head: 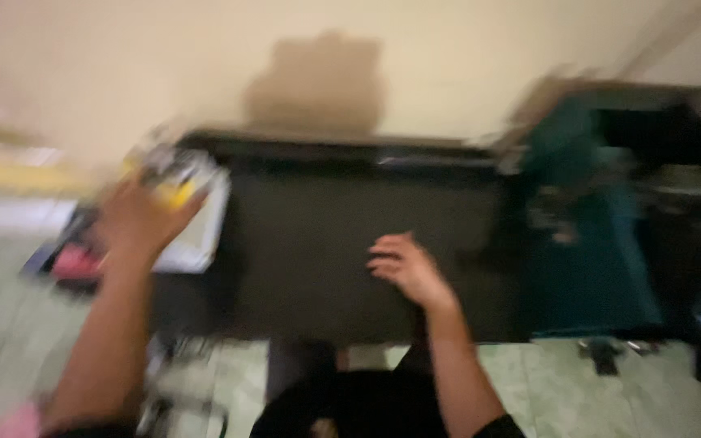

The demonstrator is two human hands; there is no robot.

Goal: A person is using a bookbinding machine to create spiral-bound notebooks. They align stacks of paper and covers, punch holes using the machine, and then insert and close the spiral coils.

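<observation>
Reaching far left, the left hand [141, 217] touches a blurred yellow-and-white packet [178, 188] at the dark table's [310, 276] left edge, grip unclear, while the right hand [406, 269] rests empty, fingers loosely curled, mid-table.

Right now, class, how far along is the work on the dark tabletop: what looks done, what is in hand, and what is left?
Done: nothing can be confirmed; the picture is badly blurred. In hand: the left hand reaches onto a yellow and white pile at the left edge of the dark tabletop, grip unclear. The right hand hovers or rests over the tabletop, fingers curled, seemingly empty. Left: the pile looks unmoved.
</observation>
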